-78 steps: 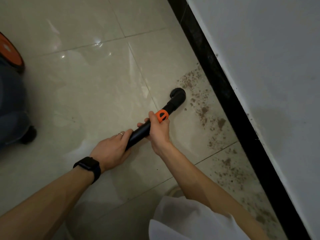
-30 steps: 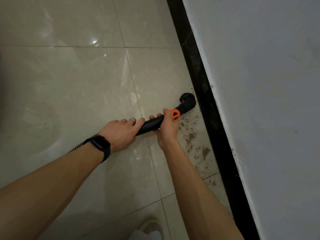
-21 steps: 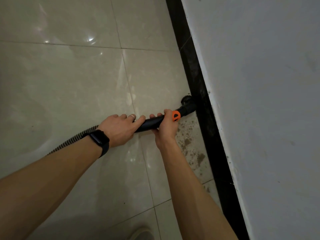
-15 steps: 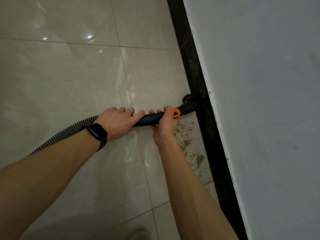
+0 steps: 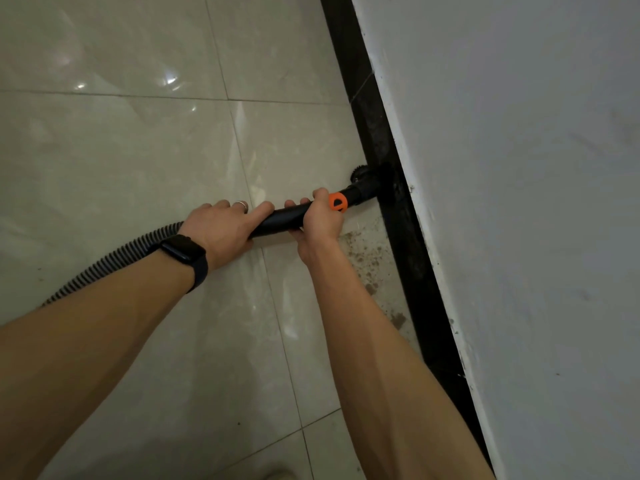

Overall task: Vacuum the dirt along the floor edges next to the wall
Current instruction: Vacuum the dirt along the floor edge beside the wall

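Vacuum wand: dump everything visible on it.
The vacuum wand is a black, plastic-looking tube held low over the floor tile, pointed at the wall. An orange collar joins it to a round brush head set against the black baseboard. A ribbed hose trails from its rear. The left hand grips the rear, the right hand grips just behind the collar.

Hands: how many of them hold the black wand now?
2. The left hand holds the wand at its hose end; the right hand grips it just behind the orange ring, nearer the wall.
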